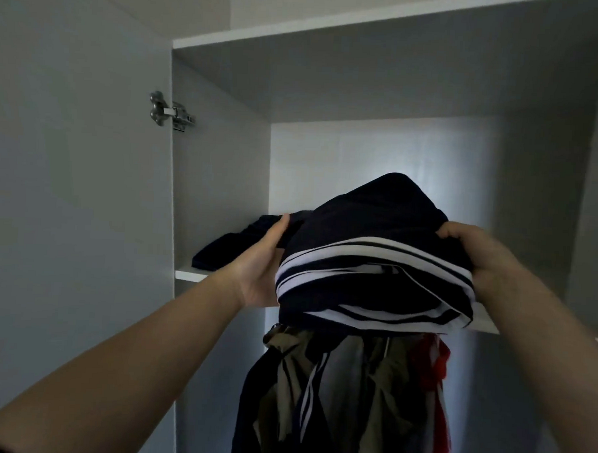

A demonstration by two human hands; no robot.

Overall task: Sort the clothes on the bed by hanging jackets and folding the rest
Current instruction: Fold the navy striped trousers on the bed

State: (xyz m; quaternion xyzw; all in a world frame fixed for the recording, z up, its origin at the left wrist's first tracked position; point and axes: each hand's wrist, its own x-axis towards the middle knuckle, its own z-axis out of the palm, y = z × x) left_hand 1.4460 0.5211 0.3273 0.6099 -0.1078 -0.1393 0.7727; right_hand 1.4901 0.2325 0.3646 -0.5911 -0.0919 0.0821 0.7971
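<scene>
I hold a folded dark navy garment with white stripes [374, 264] in both hands, raised at the front edge of a white wardrobe shelf [189, 275]. My left hand [262, 259] supports its left side from below. Its right side is gripped from above by my right hand [478, 249]. Another dark folded garment [231, 245] lies on the shelf at the left. Below the shelf hang several jackets [345, 399]: dark with white stripes, olive and red.
The wardrobe's left door [70, 182] stands open with a metal hinge [170, 111] on it. A higher shelf [333, 25] closes the compartment from above. The back wall of the compartment [362, 150] is bare.
</scene>
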